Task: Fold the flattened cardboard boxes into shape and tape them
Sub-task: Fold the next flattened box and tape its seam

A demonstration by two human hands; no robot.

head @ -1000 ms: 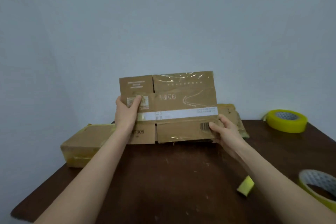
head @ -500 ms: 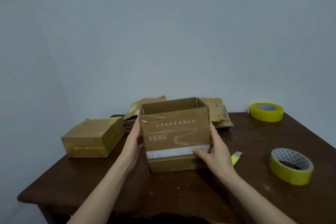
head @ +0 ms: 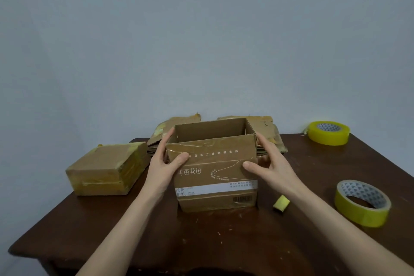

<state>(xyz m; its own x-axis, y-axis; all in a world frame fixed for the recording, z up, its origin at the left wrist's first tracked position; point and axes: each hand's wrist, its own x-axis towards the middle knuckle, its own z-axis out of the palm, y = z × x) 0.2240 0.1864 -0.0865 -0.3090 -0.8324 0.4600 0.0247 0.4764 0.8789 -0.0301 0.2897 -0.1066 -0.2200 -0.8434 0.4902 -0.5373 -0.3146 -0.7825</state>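
A brown cardboard box stands upright and squared on the dark wooden table, its top open. My left hand clasps its left side, thumb on the front face. On the box's right side rests my right hand, thumb also on the front. Behind the box lies a stack of flattened cardboard boxes. A yellow tape roll lies near my right forearm. A second yellow tape roll sits at the far right corner.
A finished taped box rests at the left of the table. A small yellow scrap of tape lies right of the open box. A pale wall stands just behind the table's far edge.
The flat cardboard held up a second ago has been opened into a box and set down on the table. Both hands moved to its sides.
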